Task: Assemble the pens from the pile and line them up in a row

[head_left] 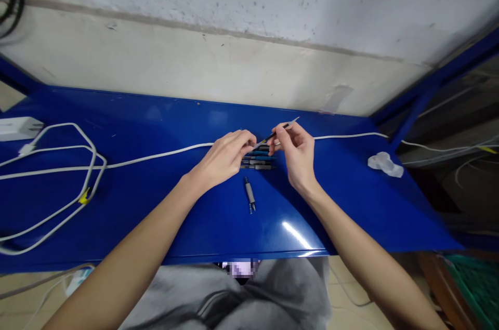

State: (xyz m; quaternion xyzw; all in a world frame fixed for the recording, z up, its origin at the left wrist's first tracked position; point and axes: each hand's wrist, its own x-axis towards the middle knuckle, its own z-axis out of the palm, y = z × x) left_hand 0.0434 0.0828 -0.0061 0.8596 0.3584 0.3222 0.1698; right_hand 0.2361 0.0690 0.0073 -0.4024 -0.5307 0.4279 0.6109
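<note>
My right hand (295, 150) pinches a slim dark pen refill (277, 133) that slants up to the right and ends in a pale tip. Close by on the left, my left hand (232, 150) has its fingers pressed together at the refill's lower end, where a small translucent piece shows; most of that piece is hidden by the fingers. Below and between both hands, several pens (260, 162) with grey, black and blue parts lie side by side. Nearer to me rests a separate short grey pen part (249, 194) with small pieces at its lower end.
A white cable (163, 153) crosses the blue shelf (218, 231) behind my hands and coils at the left beside a white adapter (19, 127). Crumpled translucent plastic (385, 164) lies at the right. A stained wall (218, 70) stands behind, and blue posts (417, 106) rise at the side.
</note>
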